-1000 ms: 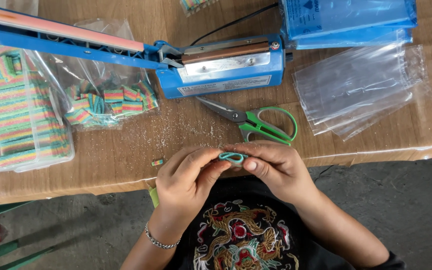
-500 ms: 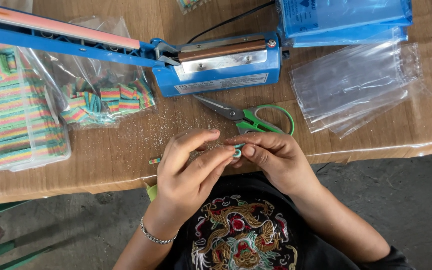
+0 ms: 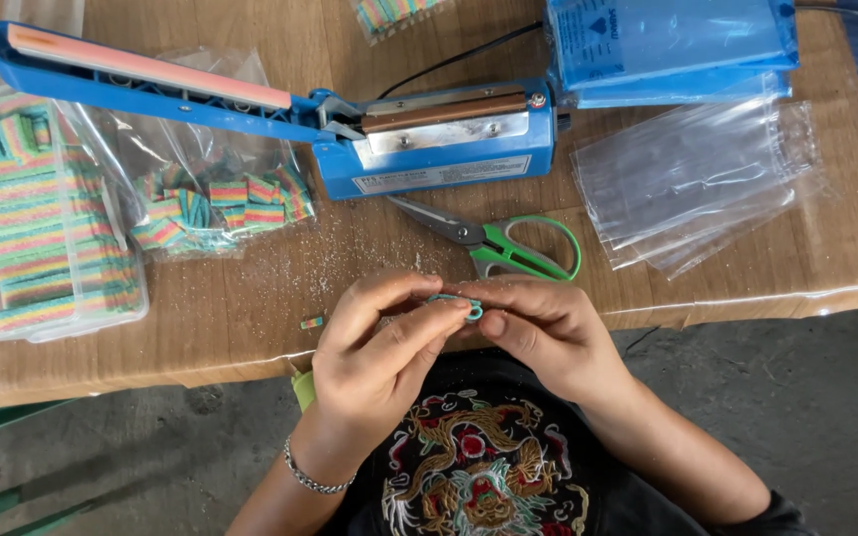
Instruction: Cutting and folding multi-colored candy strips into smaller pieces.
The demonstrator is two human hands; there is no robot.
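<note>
A small teal band (image 3: 461, 303) is held between the fingertips of the left hand (image 3: 379, 352) and the right hand (image 3: 538, 333), both of which are pinched narrowly on it just above the near edge of the wooden desk (image 3: 250, 308). The band is kept off the desk surface, in front of a dark shirt with an embroidered pattern (image 3: 464, 471). A beaded bracelet (image 3: 310, 476) is worn on the left wrist. Just beyond the hands, green-handled scissors (image 3: 503, 246) are laid flat with the blades closed. Behind them a blue heat sealer (image 3: 429, 139) is set with its long arm raised to the left. A clear bag of striped rainbow-coloured pieces (image 3: 215, 203) is placed under that arm, and a clear tray of the same striped pieces (image 3: 37, 233) is seen at the left edge. One stray striped piece (image 3: 312, 323) is left on the desk near the left hand. A pile of clear plastic bags (image 3: 697, 184) is spread to the right, with a blue packet (image 3: 672, 40) lying beyond it.
</note>
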